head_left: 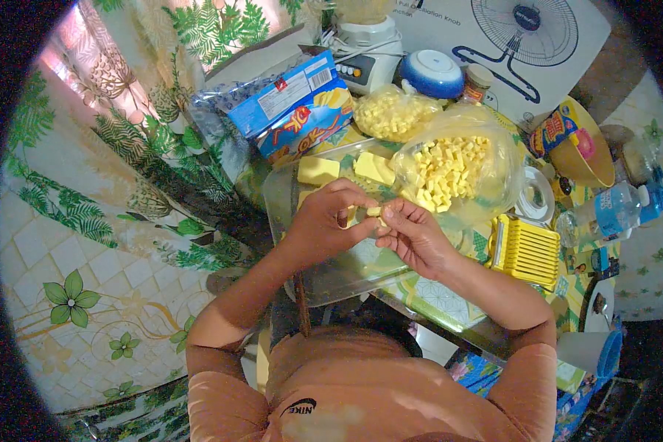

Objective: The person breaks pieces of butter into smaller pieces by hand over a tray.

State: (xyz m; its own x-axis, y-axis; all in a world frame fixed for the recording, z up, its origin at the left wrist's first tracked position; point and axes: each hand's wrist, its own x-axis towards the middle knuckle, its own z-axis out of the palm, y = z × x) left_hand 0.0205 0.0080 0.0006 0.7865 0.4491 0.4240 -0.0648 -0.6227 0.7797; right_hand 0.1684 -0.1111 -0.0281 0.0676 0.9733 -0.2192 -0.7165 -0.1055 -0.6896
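Above a clear plastic tray [324, 283], my left hand [328, 221] and my right hand [418, 234] meet with thumbs and fingers pinched around a small yellow cheese piece [376, 212]. Just beyond my hands, larger yellow cheese blocks [319, 171] lie on the tray. An open clear plastic bag [497, 158] full of small cheese cubes [443, 173] sits right behind my right hand. My left fingers partly cover another yellow piece on the tray.
A yellow slotted slicer [527, 252] lies to the right. Behind are a blue box [302, 110], a second bag of cubes [394, 114], a blender base [368, 55] and a blue bowl [431, 74]. Rightward stand a tan bowl [593, 147] and a water bottle [611, 210].
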